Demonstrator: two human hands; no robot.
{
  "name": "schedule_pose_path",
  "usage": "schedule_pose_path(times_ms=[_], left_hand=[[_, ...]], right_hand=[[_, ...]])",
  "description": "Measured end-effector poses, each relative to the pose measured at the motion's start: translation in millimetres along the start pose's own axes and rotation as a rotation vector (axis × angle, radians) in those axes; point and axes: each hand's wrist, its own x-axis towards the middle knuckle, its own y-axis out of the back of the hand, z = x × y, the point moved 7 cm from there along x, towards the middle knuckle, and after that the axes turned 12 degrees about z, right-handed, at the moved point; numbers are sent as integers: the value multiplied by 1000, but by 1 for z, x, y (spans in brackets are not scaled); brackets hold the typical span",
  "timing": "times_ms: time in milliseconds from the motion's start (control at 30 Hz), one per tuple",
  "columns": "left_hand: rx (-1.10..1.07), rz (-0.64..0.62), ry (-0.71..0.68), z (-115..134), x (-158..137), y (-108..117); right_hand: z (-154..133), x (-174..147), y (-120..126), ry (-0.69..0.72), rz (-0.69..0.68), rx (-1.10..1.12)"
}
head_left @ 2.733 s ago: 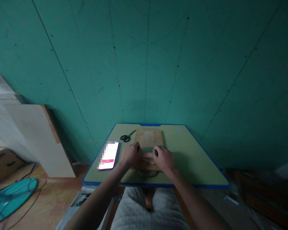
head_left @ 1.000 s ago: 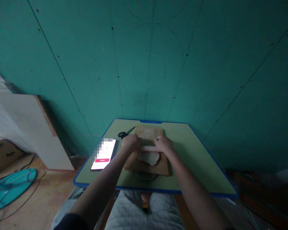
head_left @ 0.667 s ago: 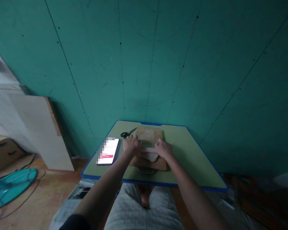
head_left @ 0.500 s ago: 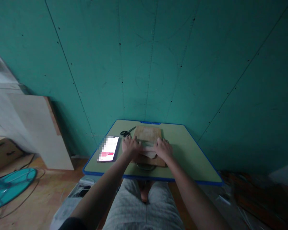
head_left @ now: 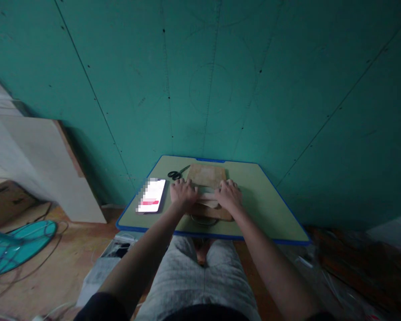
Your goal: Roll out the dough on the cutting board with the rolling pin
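Note:
A wooden board (head_left: 206, 171) lies lengthwise on the small table, its metal handle (head_left: 203, 221) at the near end. Across the board rests a pale rod (head_left: 206, 196) that looks like a rolling pin, over a thin pale sheet, apparently dough (head_left: 211, 204). My left hand (head_left: 183, 191) presses on the rod's left end, fingers bent over it. At the other end sits my right hand (head_left: 229, 193), its fingers likewise curled over the rod. Both palms face down and hide the rod's ends.
Black scissors (head_left: 174, 175) lie at the table's back left, just beyond my left hand. A phone or tablet (head_left: 152, 197) with a lit screen is at left. The blue-edged table (head_left: 263, 205) stands against a green wall (head_left: 203, 80).
The view has tilted down, so the table sits higher in the picture. Both hands stay on the rod, at nearly the same place over the board.

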Motion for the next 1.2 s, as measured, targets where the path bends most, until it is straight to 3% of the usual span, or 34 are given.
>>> schedule_pose_path(times_ms=[267, 667, 833, 1033, 1200], left_hand=[[48, -108, 46, -3, 28, -11], [8, -123, 1, -4, 60, -32], [-10, -66, -40, -2, 72, -38], [19, -81, -92, -1, 74, -43], [31, -100, -26, -4, 66, -37]], right_hand=[[6, 30, -19, -87, -148, 61], [6, 65, -31, -76, -101, 68], [4, 76, -40, -58, -117, 51], [2, 77, -39, -40, -92, 43], [6, 63, -34, -118, -143, 37]])
